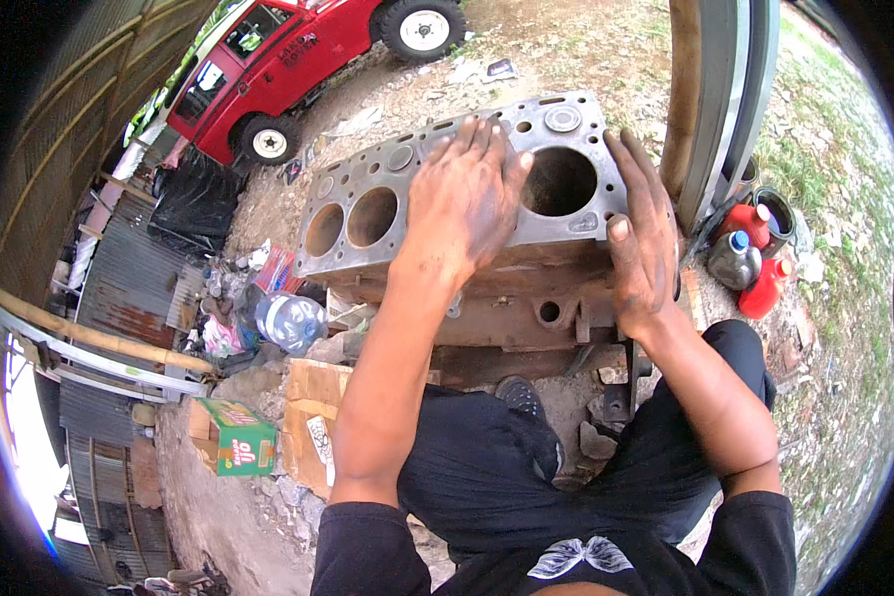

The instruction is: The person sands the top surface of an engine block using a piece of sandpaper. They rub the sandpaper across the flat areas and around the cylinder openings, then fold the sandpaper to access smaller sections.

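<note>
An engine block (512, 303) stands in front of me, its machined grey top face up and its sides rusty brown. Round cylinder bores (560, 183) show on the right of that face, and two more on the left. My left hand (467, 199) lies flat across the middle of the top face, fingers stretched toward the far edge; what lies under the palm is hidden. At the block's right end, my right hand (644, 233) rests along the edge with fingers straight and thumb apart. Dark grime covers both hands.
A wooden post (695, 99) with metal rises just beyond my right hand. Red and dark jugs (733, 260) sit at the right. On the left lie a clear plastic bottle (293, 323), a green carton (233, 437) and cardboard (313, 422). A red car (288, 65) stands behind.
</note>
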Demonstrator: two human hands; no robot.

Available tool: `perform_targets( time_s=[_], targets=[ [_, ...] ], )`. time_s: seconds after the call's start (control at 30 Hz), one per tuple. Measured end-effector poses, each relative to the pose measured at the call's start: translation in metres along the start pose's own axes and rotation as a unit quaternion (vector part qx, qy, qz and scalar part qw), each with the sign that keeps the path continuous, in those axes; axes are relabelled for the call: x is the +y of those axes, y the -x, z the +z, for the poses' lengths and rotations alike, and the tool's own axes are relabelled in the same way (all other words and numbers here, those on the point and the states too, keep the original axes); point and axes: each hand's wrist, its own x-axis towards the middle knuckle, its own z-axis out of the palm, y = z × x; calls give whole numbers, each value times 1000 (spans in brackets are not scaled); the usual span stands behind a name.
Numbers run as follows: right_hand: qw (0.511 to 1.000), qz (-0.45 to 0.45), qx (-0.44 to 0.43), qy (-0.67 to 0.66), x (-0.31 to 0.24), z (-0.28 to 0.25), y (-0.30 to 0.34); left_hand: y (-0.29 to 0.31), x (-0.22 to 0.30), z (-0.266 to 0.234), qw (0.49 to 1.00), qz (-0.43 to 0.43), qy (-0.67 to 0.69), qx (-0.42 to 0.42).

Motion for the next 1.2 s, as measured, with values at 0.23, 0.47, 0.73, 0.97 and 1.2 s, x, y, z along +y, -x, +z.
perform_targets(
  time_s=[0.23,0.47,0.73,0.97,1.2],
  targets=[
    [1000,-6,-8,-24,1,-1,3,7,5,-7,1000,8,14,-7],
    [1000,-1,-4,-26,5,-6,2,21,20,-15,999,3,-23,-34],
    [999,-15,-12,-43,4,-5,2,-10,-15,-9,998,3,-39,-48],
    [999,-23,-8,-31,5,-3,1,-18,-11,-19,997,28,-56,-40],
    [998,-24,-9,-60,10,-6,1,-14,-4,-16,993,43,-102,-45]
  ],
)
